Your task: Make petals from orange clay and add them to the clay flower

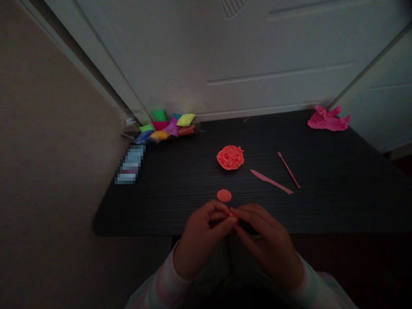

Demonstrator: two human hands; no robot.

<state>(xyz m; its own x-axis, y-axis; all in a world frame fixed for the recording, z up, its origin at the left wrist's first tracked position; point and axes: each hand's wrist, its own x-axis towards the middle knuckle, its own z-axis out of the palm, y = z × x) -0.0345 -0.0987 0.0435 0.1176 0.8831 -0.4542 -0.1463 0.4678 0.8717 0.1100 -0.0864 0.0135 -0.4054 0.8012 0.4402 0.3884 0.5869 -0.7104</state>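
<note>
Both my left hand (201,238) and my right hand (267,244) are raised just off the front edge of the table, fingertips meeting. Between them they pinch a small piece of orange-red modelling clay (233,216), mostly hidden by my fingers. Just beyond my fingers lies a flat round disc of the same clay (224,195). Farther on sits a ruffled clay rose (230,157). To its right lie a pink plastic clay knife (272,181) and a thin pink modelling tool (289,170).
The dark ribbed table (337,197) holds several coloured clay packets (165,126) at the back left and crumpled pink wrapping (328,120) at the back right. A pixelated flat object (130,165) lies at the left edge. A white panelled door (257,51) stands behind.
</note>
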